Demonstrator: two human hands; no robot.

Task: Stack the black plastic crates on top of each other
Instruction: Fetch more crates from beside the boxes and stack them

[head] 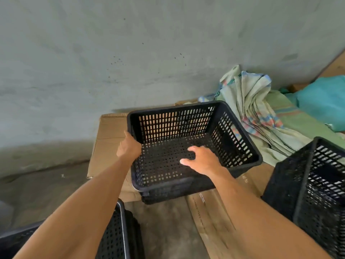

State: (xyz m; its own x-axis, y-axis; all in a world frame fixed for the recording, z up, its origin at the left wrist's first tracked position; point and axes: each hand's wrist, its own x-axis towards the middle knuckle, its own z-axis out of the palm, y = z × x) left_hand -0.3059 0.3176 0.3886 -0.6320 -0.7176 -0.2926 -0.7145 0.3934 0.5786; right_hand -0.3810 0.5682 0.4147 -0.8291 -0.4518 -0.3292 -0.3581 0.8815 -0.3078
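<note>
Dead centre, a black perforated plastic crate is sitting open side up on flattened cardboard, tilting slightly, and nothing is lying inside it, just the bare mesh floor showing. At three to four o'clock a second black crate is standing at the frame edge; its interior is too dark to read. Down at seven o'clock a third black crate is peeking out beneath the forearm, mostly hidden. The left hand is clamping the centre crate's left rim at nine o'clock, fingers curling over the edge and out of sight behind the wall. The right hand is hovering inside the crate over the floor, fingers spread loosely and bent, thumb pointing left; whether the fingertips are touching the mesh cannot be told. It is holding nothing. Up at one to two o'clock, crumpled woven sacks in pale green with coloured stripes are piling against the grey concrete wall, lying right beside the crate's far right corner, with a teal sheet beyond them.
</note>
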